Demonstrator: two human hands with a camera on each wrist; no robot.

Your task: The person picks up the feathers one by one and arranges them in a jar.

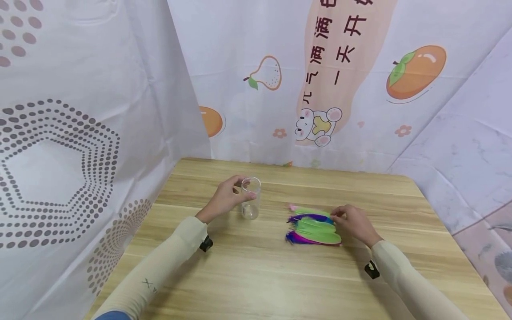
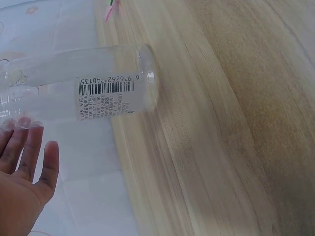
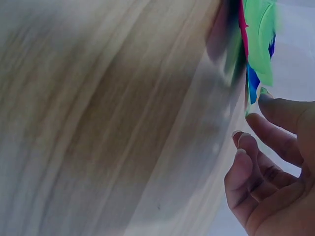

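The left hand (image 1: 226, 195) has its grip curled round the upper part of a clear glass jar (image 1: 250, 208), thumb on the near side, fingers behind; the jar stands upright on the wood-grain bench (image 1: 260, 275), left of the feathers. A white label with a barcode (image 2: 107, 89) is stuck to the glass near the base. To the right, well apart from the jar, a bunch of dyed feathers (image 1: 318, 229) lies flat, lime green over purple, blue and magenta, with fluffy ends towards the jar. The right hand (image 1: 354, 222) rests at their right end, its grip pinching a feather tip between thumb and forefinger. Both arms wear cream sleeves (image 1: 160, 262), with black devices at the wrists. Behind the bench hangs a white cloth (image 1: 232, 44) printed with fruit, a bear and Chinese characters.
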